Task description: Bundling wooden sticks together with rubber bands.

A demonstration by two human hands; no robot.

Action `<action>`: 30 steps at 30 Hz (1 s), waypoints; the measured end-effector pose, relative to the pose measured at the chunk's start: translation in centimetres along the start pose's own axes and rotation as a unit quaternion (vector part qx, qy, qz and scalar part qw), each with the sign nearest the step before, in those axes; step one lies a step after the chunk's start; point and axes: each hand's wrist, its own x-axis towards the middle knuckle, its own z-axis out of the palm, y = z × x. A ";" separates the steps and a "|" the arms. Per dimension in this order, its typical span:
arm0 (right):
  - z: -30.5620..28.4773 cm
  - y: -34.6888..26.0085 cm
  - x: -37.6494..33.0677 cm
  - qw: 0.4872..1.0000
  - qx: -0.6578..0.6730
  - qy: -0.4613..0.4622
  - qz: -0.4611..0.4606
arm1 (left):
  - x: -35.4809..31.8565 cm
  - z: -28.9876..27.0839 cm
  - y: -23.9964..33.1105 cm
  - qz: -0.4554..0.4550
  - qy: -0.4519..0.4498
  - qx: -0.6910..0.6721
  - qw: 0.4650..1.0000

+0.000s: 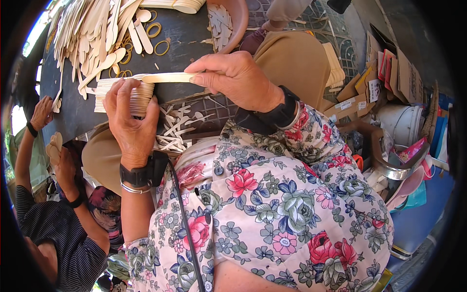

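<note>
My left hand (130, 117) is closed around a thick stack of flat wooden spoons (143, 99) at the near edge of the dark table, fingers over the top and thumb at the right side. Between the thumb and fingers of my right hand (237, 80) is a single pale wooden spoon (168, 77). It lies level, and its left end meets the top of the stack. Behind the stack spreads a big loose pile of wooden spoons (90, 39), with yellow rubber bands (162, 47) beside it.
A brown basin (238, 24) of wooden pieces stands at the back. Discarded wooden pieces (175, 127) lie below the table edge. At left, a co-worker in a striped shirt (63, 238) holds several spoons (54, 148). Cardboard boxes (408, 73) and a white bucket (400, 120) stand at right.
</note>
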 end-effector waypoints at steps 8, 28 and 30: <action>0.7 0.5 0.0 0.967 -0.174 0.075 -0.171 | 0.1 0.4 -0.1 0.001 -0.005 -0.003 1.000; 0.8 -0.3 -0.4 0.982 -0.158 0.063 -0.077 | 0.1 1.4 -0.7 -0.004 0.026 -0.050 0.998; 1.0 -0.2 -0.7 0.970 -0.206 0.076 -0.108 | 0.2 1.4 -0.4 -0.005 0.026 -0.043 0.999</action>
